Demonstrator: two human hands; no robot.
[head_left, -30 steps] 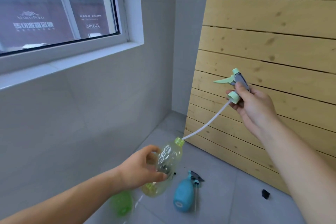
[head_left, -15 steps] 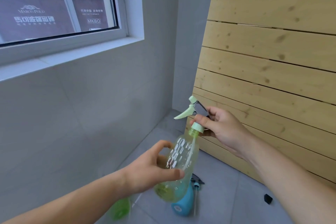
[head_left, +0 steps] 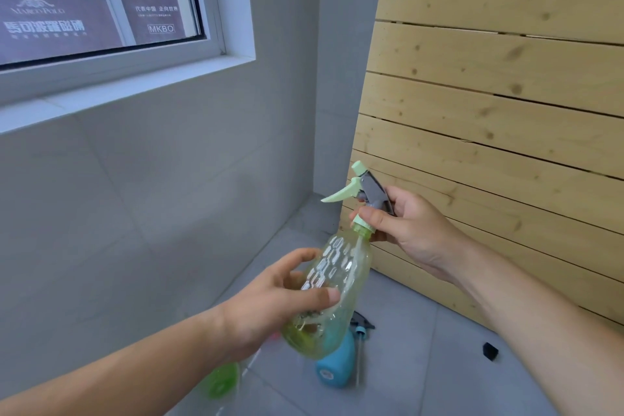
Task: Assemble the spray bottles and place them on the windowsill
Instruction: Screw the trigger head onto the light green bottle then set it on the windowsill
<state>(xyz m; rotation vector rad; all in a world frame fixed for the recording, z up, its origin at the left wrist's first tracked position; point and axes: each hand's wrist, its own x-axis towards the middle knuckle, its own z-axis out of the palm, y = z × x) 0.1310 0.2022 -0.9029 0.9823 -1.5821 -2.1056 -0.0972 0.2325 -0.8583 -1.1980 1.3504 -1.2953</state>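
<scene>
My left hand (head_left: 270, 307) grips the body of a clear yellow-green bottle (head_left: 341, 267), held tilted with its neck up to the right. On that neck sits a pale green and grey spray head (head_left: 366, 192), its collar pinched by my right hand (head_left: 408, 230). The tube runs down inside the bottle. A blue bottle (head_left: 337, 365) with its spray head lies on the floor below. A bright green bottle (head_left: 221, 380) lies blurred at the lower left. The white windowsill (head_left: 128, 84) runs along the upper left.
A slatted wooden panel (head_left: 489, 94) leans against the wall on the right. A small black piece (head_left: 490, 350) lies on the grey tiled floor (head_left: 439, 375) near its foot. A grey tiled wall (head_left: 135, 196) is below the window.
My right hand has brought the spray head down, feeding the tube into the bottle until the collar met the neck. My left hand has raised the bottle a little.
</scene>
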